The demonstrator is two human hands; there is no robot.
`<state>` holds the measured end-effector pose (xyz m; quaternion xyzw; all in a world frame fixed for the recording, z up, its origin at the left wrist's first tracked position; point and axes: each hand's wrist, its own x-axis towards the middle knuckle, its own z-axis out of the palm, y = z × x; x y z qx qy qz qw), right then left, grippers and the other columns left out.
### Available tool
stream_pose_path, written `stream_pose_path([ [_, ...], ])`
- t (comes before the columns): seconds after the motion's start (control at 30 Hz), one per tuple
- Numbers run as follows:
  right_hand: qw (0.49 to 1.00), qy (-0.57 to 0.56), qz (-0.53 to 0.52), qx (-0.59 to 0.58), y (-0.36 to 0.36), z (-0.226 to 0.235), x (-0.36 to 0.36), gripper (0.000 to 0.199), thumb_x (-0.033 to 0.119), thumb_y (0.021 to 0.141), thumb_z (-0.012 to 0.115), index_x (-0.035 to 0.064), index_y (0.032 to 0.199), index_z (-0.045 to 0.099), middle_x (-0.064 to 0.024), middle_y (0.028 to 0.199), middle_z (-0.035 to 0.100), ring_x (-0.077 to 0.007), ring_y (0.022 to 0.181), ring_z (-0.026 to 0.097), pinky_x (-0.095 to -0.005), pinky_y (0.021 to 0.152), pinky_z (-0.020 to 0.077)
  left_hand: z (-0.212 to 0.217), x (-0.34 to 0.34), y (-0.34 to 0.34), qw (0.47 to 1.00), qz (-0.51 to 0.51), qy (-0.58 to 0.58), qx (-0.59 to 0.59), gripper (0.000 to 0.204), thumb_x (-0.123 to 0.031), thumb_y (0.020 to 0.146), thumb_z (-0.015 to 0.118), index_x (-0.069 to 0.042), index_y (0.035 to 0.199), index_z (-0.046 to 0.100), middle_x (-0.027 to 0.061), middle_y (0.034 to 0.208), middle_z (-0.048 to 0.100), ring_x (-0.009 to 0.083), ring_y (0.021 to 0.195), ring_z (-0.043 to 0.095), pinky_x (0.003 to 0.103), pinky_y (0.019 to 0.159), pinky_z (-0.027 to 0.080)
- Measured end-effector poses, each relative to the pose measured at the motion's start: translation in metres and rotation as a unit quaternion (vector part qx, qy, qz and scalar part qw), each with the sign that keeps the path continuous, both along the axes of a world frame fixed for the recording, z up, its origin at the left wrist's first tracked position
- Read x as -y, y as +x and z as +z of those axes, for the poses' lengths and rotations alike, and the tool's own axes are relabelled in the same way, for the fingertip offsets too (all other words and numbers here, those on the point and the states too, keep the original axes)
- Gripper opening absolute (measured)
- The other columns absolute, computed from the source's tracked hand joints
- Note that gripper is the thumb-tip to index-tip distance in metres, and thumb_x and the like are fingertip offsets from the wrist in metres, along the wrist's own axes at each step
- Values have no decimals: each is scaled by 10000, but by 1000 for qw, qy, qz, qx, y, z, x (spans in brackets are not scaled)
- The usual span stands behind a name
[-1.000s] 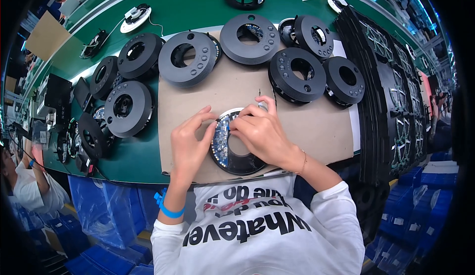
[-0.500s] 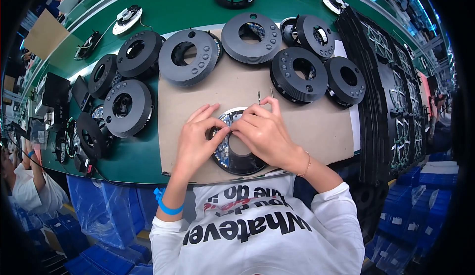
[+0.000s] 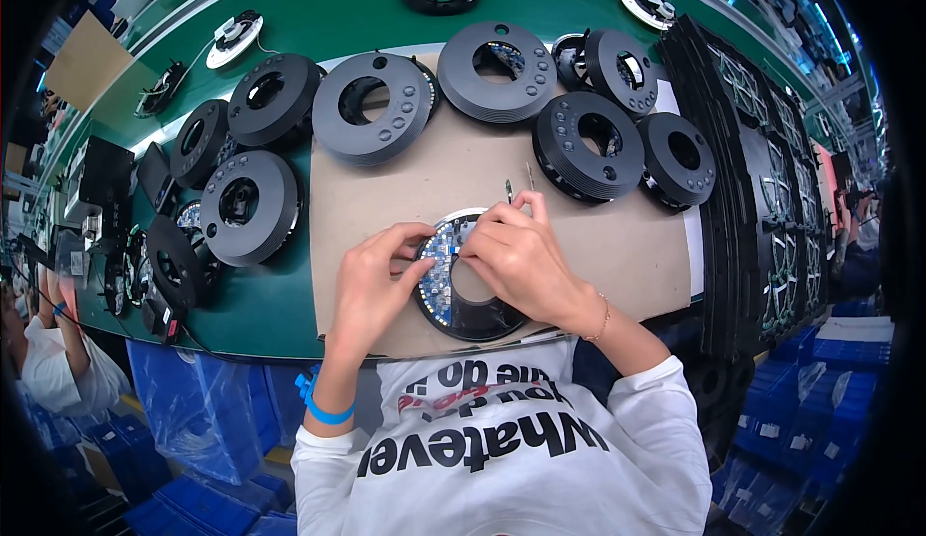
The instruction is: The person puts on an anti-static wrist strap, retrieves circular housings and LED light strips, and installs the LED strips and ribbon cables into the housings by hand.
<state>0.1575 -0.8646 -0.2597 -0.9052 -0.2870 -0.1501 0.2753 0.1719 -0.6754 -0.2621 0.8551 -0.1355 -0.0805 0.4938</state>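
A round black housing (image 3: 482,321) with a large central hole lies flat on the brown cardboard. A blue circuit board (image 3: 436,297) with many small parts covers its left side. My left hand (image 3: 378,280) holds the housing's left edge, thumb on the board and fingers curled at the rim. My right hand (image 3: 521,258) is closed above the hole's upper edge, fingertips pinched near a small blue piece on the board. Thin metal tweezers (image 3: 531,177) stick out beyond its knuckles, pointing away from me. Whatever its fingertips pinch is hidden.
Several dark grey ring-shaped units (image 3: 376,111) stand in an arc beyond and left of the cardboard (image 3: 617,275). Black trays with wiring (image 3: 772,189) stack at the right. White discs with cables (image 3: 234,40) lie on the green table (image 3: 338,5). Another person (image 3: 72,362) works at far left.
My left thumb and fingers have drawn back leftward from the right fingertips, uncovering more of the board. My right hand stays at almost the same spot, with the tweezers in it.
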Motion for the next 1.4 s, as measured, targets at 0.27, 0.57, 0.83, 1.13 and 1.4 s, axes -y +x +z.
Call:
stream_pose_path([
  [0.27,1000,23,-6,-2,1,-4,0,124,57,646,699,75,730,609,-11,709,590,-170,767,544,-388,795,315,-3,1,-1,1000,-5,-19,12,274,14,701,670,-35,967,625,92,894,639,168,736,626,264,624,532],
  [0.57,999,48,-11,-20,1,-4,0,118,59,657,700,81,741,619,-8,715,596,-168,764,545,-390,808,306,-3,1,-4,999,-5,-24,22,236,19,715,662,-32,944,636,89,878,628,172,728,622,262,627,540],
  [0.83,999,52,-4,-5,1,-8,0,121,51,656,697,90,745,624,0,718,599,-160,759,547,-391,829,300,-3,1,-5,999,-9,-26,34,236,30,717,655,-36,943,636,87,888,623,171,735,622,262,645,542],
  [1.13,998,64,4,-23,4,-7,2,122,48,655,698,97,745,633,12,707,597,-150,750,546,-385,841,290,-3,1,-4,999,-8,-28,38,238,39,714,650,-35,940,637,86,891,623,169,733,622,260,651,542],
  [1.4,997,72,-8,-18,4,-9,-1,125,34,646,695,94,733,629,11,707,602,-153,742,543,-386,853,289,-2,1,-4,999,-11,-28,36,232,49,718,641,-22,938,634,86,894,621,163,741,625,259,651,543],
])
